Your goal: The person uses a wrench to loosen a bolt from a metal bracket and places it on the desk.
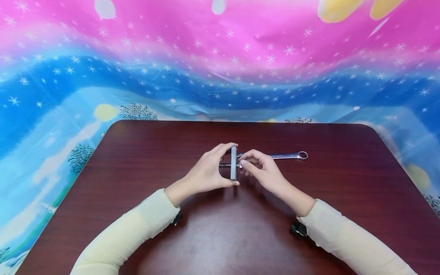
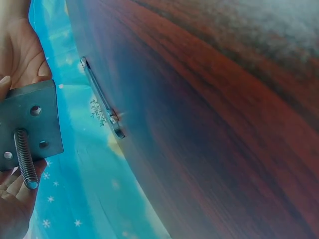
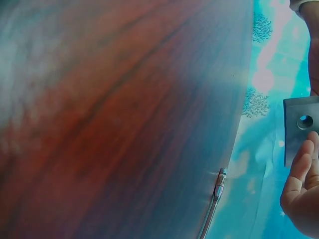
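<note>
Sleeves (image 1: 137, 225), pale, are reaching forward over dark red wood-grain tabletop (image 1: 233, 240). Your left hand (image 1: 207, 170) is grasping drilled metal plate (image 1: 233, 163), thumb pressing near edge, fingers pressing far edge. You're holding plate above tabletop, edge-on to head view. Threaded bolt (image 2: 25, 157) is running through plate, shank jutting toward your left palm. Your right hand (image 1: 264, 170) is pinching bolt's other end at plate's right face. Ring-end wrench (image 1: 288, 156) is lying just beyond right hand. Snowflake-print cloth (image 1: 220, 57) is hanging behind tabletop.
</note>
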### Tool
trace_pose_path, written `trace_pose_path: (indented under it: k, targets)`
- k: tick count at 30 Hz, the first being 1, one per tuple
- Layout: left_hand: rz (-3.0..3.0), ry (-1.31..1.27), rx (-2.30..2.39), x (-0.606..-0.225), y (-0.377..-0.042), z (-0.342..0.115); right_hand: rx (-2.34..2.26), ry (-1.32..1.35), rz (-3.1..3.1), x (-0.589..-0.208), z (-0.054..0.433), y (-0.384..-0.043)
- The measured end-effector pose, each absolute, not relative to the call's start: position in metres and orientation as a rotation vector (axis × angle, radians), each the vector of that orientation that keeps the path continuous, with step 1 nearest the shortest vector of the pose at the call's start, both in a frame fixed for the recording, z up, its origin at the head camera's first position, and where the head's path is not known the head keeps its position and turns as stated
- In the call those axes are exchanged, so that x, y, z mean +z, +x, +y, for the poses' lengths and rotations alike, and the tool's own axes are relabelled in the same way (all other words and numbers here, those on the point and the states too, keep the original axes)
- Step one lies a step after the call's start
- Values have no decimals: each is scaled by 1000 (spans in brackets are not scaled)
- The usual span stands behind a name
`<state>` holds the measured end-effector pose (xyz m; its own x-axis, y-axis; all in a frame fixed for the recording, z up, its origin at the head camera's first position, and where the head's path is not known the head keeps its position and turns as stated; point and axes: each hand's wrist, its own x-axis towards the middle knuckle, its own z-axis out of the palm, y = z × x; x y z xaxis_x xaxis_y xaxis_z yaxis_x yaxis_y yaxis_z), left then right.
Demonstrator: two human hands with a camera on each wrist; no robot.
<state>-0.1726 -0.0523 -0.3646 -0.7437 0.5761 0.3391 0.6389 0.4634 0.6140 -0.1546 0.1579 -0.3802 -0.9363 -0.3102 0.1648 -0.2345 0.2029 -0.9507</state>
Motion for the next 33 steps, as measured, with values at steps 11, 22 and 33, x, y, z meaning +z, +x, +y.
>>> trace_pose_path:
  k: [11,22,33]
  targets:
    - [-2605,-1121,-1148,-362,-174,-51,-1881,-531,2401,-378,158,-155]
    - [-2594,-1105,-1133,-360,-179,-52,-1815,-624,2403,-375,161,-160]
    - [-2579,-1112,-1112,-359,-180,-50,-1839,-576,2304,-372,162,-163]
